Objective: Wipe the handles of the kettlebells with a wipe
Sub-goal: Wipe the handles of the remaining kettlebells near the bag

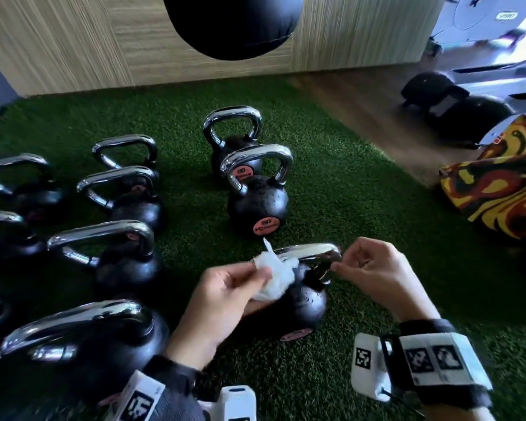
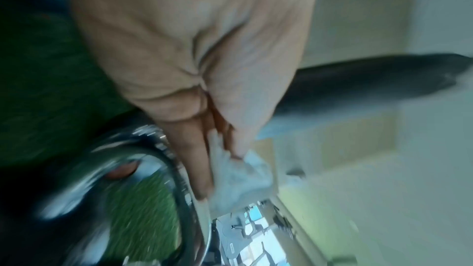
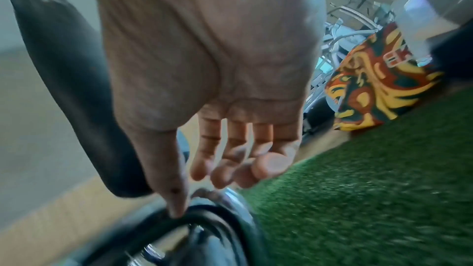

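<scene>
A black kettlebell [image 1: 301, 302] stands on the green turf in front of me. Its chrome handle [image 1: 308, 250] [image 2: 158, 139] [image 3: 238, 203] is tilted toward me. My left hand [image 1: 263, 270] [image 2: 222, 171] pinches a crumpled white wipe [image 1: 275, 275] [image 2: 243, 179] against the left end of that handle. My right hand [image 1: 340, 265] [image 3: 202, 195] is at the handle's right corner. Its thumb tip touches the handle, and its fingers hang loosely curled and hold nothing. Both wrist views are blurred.
Two more kettlebells [image 1: 257, 205] [image 1: 233, 141] stand in a line behind this one. Several others [image 1: 125, 259] crowd the turf on the left. A black punching bag [image 1: 231, 22] hangs overhead. A patterned bag [image 1: 498, 189] [image 3: 371, 84] lies at the right. Open turf [image 1: 362, 192] lies between.
</scene>
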A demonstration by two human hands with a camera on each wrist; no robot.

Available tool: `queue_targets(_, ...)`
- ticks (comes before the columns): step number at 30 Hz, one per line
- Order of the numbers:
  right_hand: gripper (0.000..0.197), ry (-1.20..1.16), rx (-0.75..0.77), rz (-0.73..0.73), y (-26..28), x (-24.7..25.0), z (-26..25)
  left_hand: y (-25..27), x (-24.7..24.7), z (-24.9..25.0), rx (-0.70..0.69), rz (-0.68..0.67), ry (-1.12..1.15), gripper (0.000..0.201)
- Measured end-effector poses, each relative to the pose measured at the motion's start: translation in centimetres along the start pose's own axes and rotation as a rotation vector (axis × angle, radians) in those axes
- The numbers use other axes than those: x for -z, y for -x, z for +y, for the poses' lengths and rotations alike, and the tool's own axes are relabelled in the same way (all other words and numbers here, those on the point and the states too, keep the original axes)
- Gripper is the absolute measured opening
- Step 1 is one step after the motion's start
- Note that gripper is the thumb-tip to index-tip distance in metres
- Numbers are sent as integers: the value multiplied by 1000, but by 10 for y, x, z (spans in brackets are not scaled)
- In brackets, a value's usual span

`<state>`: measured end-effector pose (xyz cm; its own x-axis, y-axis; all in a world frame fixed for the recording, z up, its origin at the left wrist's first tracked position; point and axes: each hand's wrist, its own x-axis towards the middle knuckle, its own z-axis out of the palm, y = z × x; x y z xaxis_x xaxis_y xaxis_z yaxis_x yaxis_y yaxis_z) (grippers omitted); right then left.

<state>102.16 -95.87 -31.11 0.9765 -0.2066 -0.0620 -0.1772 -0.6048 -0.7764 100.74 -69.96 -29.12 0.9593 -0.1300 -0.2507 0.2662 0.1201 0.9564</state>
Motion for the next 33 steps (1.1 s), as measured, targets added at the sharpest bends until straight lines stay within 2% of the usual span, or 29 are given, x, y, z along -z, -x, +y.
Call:
queue_targets(1,29,20,-74,16,-3,-10,12,-1,-2,9,-184,91,-239,16)
queue_targets(2,34,16,-156,17,-6,-21,24,-3,-5,12,-366,222,-517,27)
queue_targets(3,42,-22,-232,2,-8,-33,35,-6,-10,12,-508,345,-713,34)
queue_targets(4,51,-86,-290,-9,-11,-43,45,-9,-16,10,-596,398,-804,31)
queue_targets(6,59,-182,-313,10,-16,-62,54,-19,-29,-1,-679,380,-878,13)
queue_targets(9,36,-147,-271,59,-20,-81,47,-37,-40,-25,-742,296,-977,21)
queue_targets(12,32,-119,-272,89,-20,-84,48,-37,-36,-33,-809,243,-1016,26)
queue_targets(17,25,-148,-255,118,-18,-85,52,-29,0,-48,-780,412,-882,27)
queue_targets(20,28,-153,-260,135,-19,-86,55,-31,-2,-62,-843,420,-864,29)
queue_targets(21,26,-165,-259,133,-19,-87,57,-30,-3,-67,-815,439,-809,28)
queue_targets(25,24,-165,-211,125,-17,-88,58,-30,6,-95,-546,628,-456,19)
queue_targets(28,24,-167,-191,125,-18,-88,60,-26,-1,-99,-524,612,-262,18)
queue_targets(30,24,-141,-178,120,-18,-88,60,-28,-9,-98,-518,609,-111,24)
queue_targets(32,24,-127,-165,120,-17,-89,60,-36,-12,-106,-453,652,67,30)
queue_targets(33,24,-130,-158,120,-16,-89,61,-40,-12,-114,-410,677,118,26)
